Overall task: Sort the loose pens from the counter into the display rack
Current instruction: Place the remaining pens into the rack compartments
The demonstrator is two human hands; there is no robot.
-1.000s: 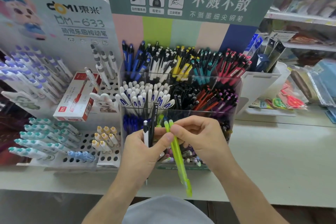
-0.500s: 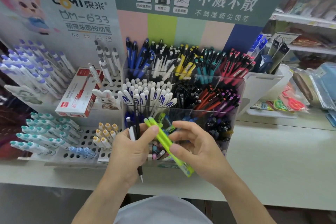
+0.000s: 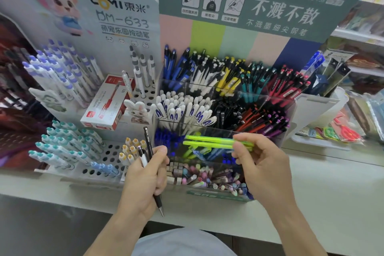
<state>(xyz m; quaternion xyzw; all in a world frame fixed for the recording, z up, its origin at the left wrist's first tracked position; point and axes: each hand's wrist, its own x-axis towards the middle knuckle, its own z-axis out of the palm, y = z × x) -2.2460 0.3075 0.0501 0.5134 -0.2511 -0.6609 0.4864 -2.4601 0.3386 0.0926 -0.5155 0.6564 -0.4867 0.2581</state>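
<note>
My right hand pinches two lime-green pens, held level and pointing left over the front compartments of the clear tiered display rack. My left hand grips a black pen and a white pen, both upright, just left of the rack's front corner. The black pen's metal tip sticks out below my palm. The rack's compartments hold blue, white, yellow, teal, red, black and purple pens sorted by colour.
A white pegboard stand with teal, purple and yellow-capped pens stands to the left. A red-and-white pen box leans on it. The pale counter runs to the right, with a tray of packaged items behind.
My right hand took the two green pens out of my left hand's bundle and swung them from upright to level, lifting them over the rack. My left hand keeps the black and white pens.
</note>
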